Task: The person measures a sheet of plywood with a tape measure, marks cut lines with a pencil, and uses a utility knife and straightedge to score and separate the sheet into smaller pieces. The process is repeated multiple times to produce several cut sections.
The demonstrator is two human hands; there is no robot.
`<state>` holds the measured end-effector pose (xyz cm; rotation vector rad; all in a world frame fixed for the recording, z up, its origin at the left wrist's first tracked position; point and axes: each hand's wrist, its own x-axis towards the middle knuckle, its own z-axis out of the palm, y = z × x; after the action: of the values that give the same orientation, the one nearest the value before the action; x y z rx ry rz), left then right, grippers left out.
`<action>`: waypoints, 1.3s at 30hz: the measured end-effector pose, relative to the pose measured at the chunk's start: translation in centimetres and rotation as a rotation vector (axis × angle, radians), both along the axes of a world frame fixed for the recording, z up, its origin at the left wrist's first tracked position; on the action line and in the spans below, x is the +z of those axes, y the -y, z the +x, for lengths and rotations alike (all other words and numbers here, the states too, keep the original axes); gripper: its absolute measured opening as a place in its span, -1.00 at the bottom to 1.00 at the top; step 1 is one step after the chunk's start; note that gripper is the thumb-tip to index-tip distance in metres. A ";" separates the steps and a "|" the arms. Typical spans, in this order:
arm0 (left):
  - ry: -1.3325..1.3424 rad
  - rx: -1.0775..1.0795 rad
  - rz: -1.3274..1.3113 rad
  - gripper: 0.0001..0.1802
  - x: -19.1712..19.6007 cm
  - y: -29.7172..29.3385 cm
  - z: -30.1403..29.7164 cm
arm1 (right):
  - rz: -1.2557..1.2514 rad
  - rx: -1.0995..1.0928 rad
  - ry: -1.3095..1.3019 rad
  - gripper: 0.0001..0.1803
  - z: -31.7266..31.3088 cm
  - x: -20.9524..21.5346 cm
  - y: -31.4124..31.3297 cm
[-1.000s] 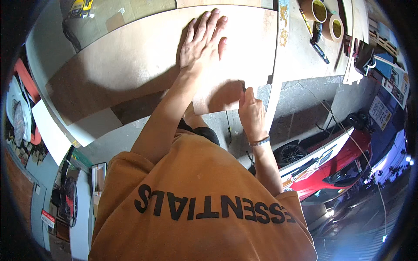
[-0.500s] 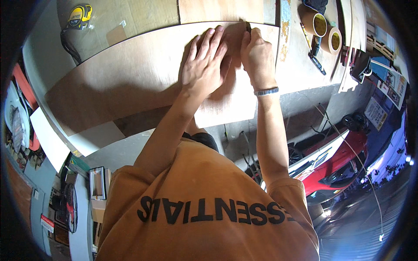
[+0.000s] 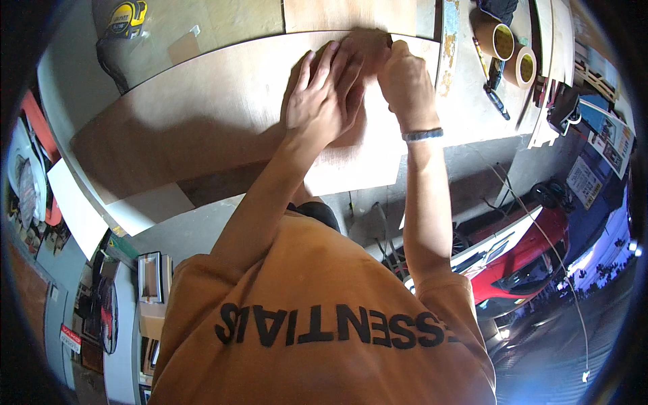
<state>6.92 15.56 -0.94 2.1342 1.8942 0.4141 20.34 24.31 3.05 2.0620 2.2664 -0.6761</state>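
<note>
A wide, light-brown plywood sheet point(image 3: 202, 88) lies across the bench, its long far edge looking curved. My left hand point(image 3: 324, 98) rests on it palm down, with the fingers stretched toward that far edge. To its right, my right hand point(image 3: 410, 91) is closed round a slim dark tool point(image 3: 389, 42). Only a bit of the tool shows, at the sheet's far edge, and its kind cannot be made out. Shadow covers the spot between the two hands.
A yellow and black tape measure point(image 3: 127, 19) sits at the far left. Right of the sheet are tape rolls point(image 3: 503, 42) and a dark pen-like tool point(image 3: 497, 102). Another wooden board point(image 3: 324, 15) lies beyond the far edge. A red car point(image 3: 526, 266) stands at the right.
My right hand has moved very slightly away from me and to the right, and less of the dark tool shows. The left hand's fingers have shifted a little on the plywood.
</note>
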 end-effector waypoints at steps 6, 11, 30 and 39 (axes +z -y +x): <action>0.009 0.024 0.078 -0.42 -0.4 0.1 0.3 | -0.164 -0.071 -0.019 -0.68 1.5 0.8 4.1; -0.291 0.019 0.040 -0.36 -0.8 0.1 0.7 | -0.176 -0.040 0.020 -0.80 4.1 2.8 14.9; -0.096 -0.037 -0.032 -0.47 0.2 0.0 0.0 | 0.047 -0.127 -0.048 -0.70 0.2 -0.5 1.6; -0.125 -0.060 -0.117 -0.48 0.6 0.0 -0.1 | 0.055 -0.064 -0.065 -0.73 -0.3 -0.4 0.8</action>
<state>6.83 15.59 -0.31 2.1796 1.8636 0.1567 20.08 23.50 2.67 2.1770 2.2865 -0.7023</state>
